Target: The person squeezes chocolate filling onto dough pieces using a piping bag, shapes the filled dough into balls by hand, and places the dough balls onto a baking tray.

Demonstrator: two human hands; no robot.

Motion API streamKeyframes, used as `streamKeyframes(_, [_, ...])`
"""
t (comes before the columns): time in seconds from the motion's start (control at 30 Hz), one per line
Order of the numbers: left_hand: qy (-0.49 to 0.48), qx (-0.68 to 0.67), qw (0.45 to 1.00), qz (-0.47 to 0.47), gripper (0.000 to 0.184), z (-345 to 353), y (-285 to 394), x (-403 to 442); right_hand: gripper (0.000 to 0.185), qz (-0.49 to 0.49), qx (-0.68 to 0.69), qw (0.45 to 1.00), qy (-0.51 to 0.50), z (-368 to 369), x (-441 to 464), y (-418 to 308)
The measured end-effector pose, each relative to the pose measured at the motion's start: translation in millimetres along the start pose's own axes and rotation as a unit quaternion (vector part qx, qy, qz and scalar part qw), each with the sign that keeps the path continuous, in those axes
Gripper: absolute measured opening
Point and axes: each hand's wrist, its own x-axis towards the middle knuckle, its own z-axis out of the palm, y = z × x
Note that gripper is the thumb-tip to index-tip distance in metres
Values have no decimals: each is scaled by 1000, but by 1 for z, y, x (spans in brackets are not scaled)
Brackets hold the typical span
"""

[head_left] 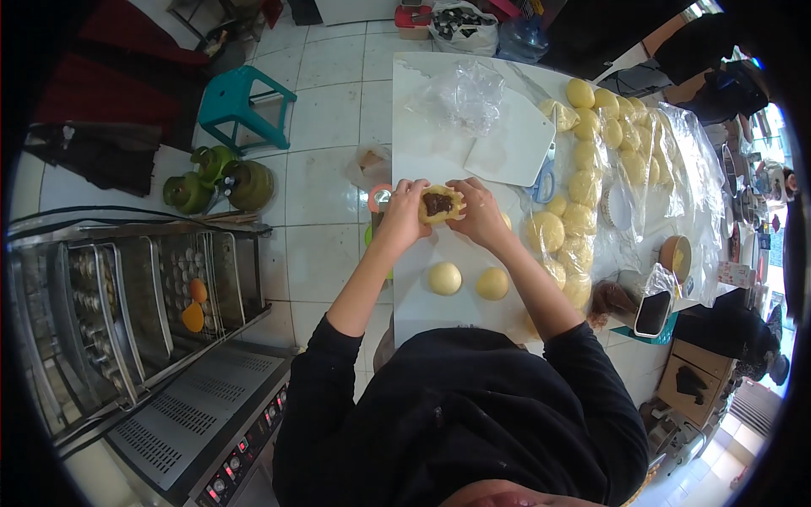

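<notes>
Between my two hands is a piece of yellow dough (454, 215) with a dark brown filling (438, 204) showing in its open middle. My left hand (408, 213) grips the dough's left edge, fingers curled around it. On the other side my right hand (478, 211) pinches the right edge. Closer to my body, two smooth dough balls, a left one (445, 278) and a right one (492, 284), rest on the white table (414, 317). Part of another ball shows behind my right hand.
Several dough balls (584, 188) lie under clear plastic on the table's right side. Beyond my hands are a white board (515, 148), a crumpled plastic bag (473, 97) and a blue-handled tool (545, 180). A green stool (245, 106), gas cylinders (249, 184) and a tray rack (152, 296) stand left.
</notes>
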Motion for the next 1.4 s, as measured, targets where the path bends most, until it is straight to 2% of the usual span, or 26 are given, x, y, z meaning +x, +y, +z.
streamKeyframes(0.1, [-4,24,1000,11,71,3,-3,-2,54,-21,-73,997,2,-2,-2,-5])
streamKeyframes(0.2, [1,38,999,26,74,7,-4,-2,54,20,-36,999,-21,-1,-4,-7])
streamKeyframes(0.33, [-4,25,999,32,77,4,4,-5,56,-2,-49,999,-6,1,-8,-5])
streamKeyframes(0.4, [36,53,997,-33,79,-4,17,-19,58,-8,-65,998,10,-6,-16,-9])
streamKeyframes(0.43, [25,50,998,-26,79,-3,14,-27,58,3,-66,998,17,-14,-23,-12])
streamKeyframes(0.5, [41,47,995,74,80,1,9,-43,58,41,-23,998,36,-29,-39,-18])
streamKeyframes(0.53, [29,42,995,85,80,4,15,-53,58,53,-26,997,48,-32,-48,-16])
streamKeyframes(0.6, [-99,15,995,15,79,12,32,-72,59,78,-21,995,56,-40,-73,-11])
streamKeyframes(0.63, [-122,11,992,35,79,21,33,-80,59,100,-26,992,77,-41,-87,-9])
streamKeyframes(0.7, [-115,87,988,55,76,42,31,-90,62,80,-126,987,62,-36,-112,-2])
streamKeyframes(0.73, [-130,84,985,73,76,47,34,-92,62,98,-130,984,77,-34,-124,-2])
streamKeyframes(0.8, [-76,127,988,48,70,53,38,-95,65,126,-132,982,47,-29,-141,-4])
streamKeyframes(0.87, [-85,131,986,53,65,56,40,-96,66,135,-135,981,34,-23,-153,-3])
streamKeyframes(0.9, [-84,134,986,45,61,57,40,-97,67,133,-139,981,10,-20,-157,-1])
streamKeyframes(1.1, [-76,135,987,36,45,52,37,-89,62,80,-148,986,25,2,-154,23])
streamKeyframes(1.27, [-49,127,990,42,45,42,47,-91,52,63,-119,991,2,-13,-155,12])
streamKeyframes(1.33, [-49,121,990,45,46,47,44,-94,53,26,-78,993,85,-13,-162,4])
streamKeyframes(1.4, [-69,194,978,29,53,56,43,-99,54,41,-88,993,70,-1,-164,11])
